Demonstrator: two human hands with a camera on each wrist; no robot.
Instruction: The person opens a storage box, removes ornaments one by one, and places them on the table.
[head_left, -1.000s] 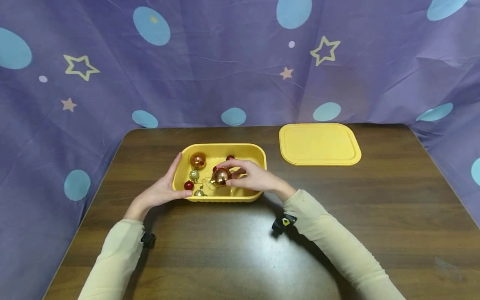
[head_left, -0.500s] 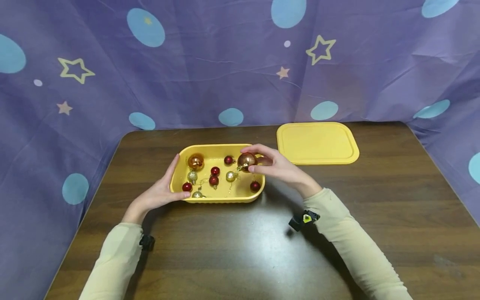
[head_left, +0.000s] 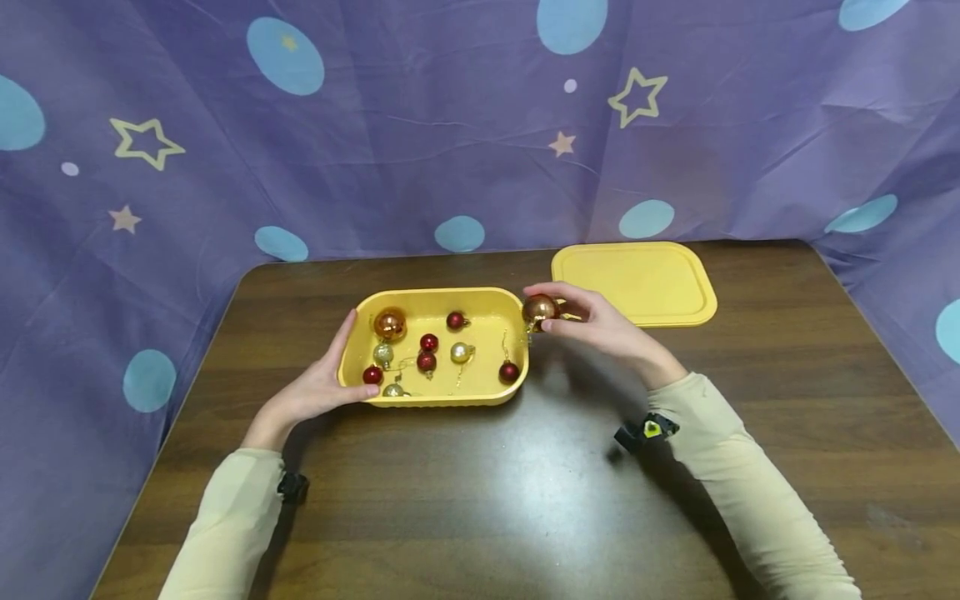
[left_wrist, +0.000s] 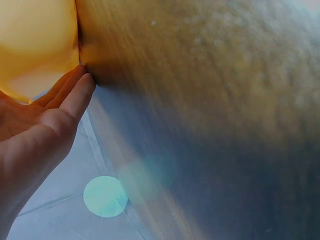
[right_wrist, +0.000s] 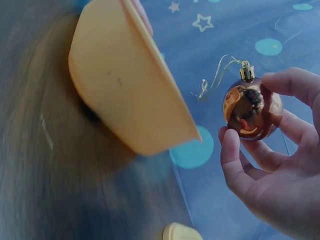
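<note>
In the head view my left hand (head_left: pixel 315 385) rests against the left end of a yellow plastic container (head_left: pixel 450 401), its thumb at the front rim. The left wrist view shows its fingers (left_wrist: pixel 75 100) straight along the outer wall. My right hand (head_left: pixel 600 329) pinches a shiny copper Christmas bauble (right_wrist: pixel 252 111) between thumb and fingertips, just beyond the container's right rim. A gold cap and loop of thread (right_wrist: pixel 220 72) hang off it. Inside the container lie an orange bauble (head_left: pixel 390 324), red baubles (head_left: pixel 428 342) and small gold baubles (head_left: pixel 461 352).
A flat yellow lid (head_left: pixel 637 283) lies at the back right of the brown wooden table (head_left: pixel 450 500), behind the right hand. Behind the table hangs a purple cloth (head_left: pixel 375 167) with stars and blue dots.
My right hand has carried the copper bauble rightward from over the container's middle to outside its right rim, uncovering the small baubles beneath. My left hand keeps its place on the container.
</note>
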